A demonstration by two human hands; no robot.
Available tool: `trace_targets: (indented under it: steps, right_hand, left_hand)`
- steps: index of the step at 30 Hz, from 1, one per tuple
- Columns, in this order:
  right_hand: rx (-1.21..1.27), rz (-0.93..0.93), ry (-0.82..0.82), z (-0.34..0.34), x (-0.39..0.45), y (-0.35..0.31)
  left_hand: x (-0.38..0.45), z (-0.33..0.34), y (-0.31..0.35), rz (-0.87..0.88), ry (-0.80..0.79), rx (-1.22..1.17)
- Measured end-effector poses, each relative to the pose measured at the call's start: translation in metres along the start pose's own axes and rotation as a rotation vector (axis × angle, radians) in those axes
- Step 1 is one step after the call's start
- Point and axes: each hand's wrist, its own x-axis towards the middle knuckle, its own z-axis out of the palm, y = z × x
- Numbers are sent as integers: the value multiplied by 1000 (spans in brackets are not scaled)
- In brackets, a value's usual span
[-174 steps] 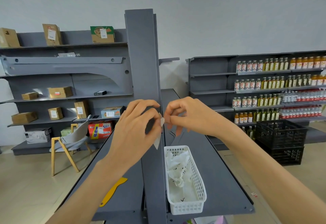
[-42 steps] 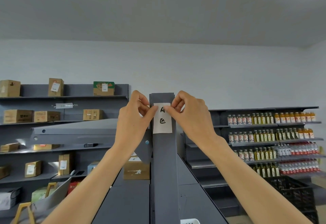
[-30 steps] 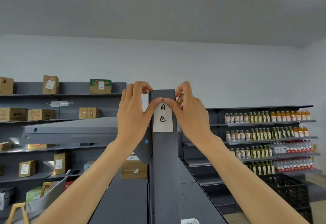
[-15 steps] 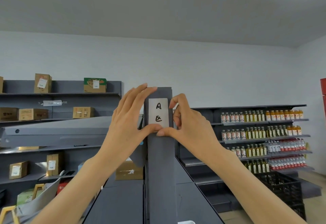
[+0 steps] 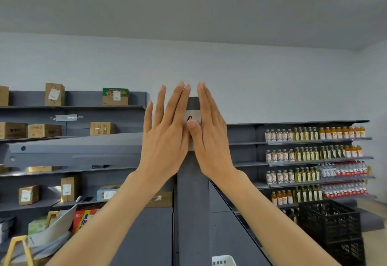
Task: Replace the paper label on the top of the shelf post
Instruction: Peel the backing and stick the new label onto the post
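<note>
The grey shelf post rises in the middle of the view. Near its top sits the white paper label with black handwriting, mostly covered by my hands. My left hand is flat with fingers straight up, its palm against the post's left side and the label's left edge. My right hand is flat too, on the right side, and its thumb presses on the middle of the label. Neither hand grips anything.
Grey wall shelves with cardboard boxes stand at the left. Shelves of bottles fill the right, with black crates below them. A white basket's rim shows at the bottom, and a grey shelf bracket juts left.
My hands went from pinching and smoothing the label's edges with fingertips to lying flat with fingers stretched upward over it. The label has stayed in place on the post top.
</note>
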Motion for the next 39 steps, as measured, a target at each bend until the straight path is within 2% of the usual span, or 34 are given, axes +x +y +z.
trace_targets:
  steps: [11,16,33,39]
  right_hand:
    - [136,30,65,-10,-12,4]
    - [6,-66,23,-10,-26,0]
    - [-141,-38,-17,-14,-38,1]
    - [-147,-29,-98,-25,-39,-3]
  left_hand:
    - [-9,-7,-11,14,98,-55]
    - [-28,-9,-8,53,72,8]
    - [-39,-6,-11,38,-4,60]
    - [-39,-12,-8,30,-33,54]
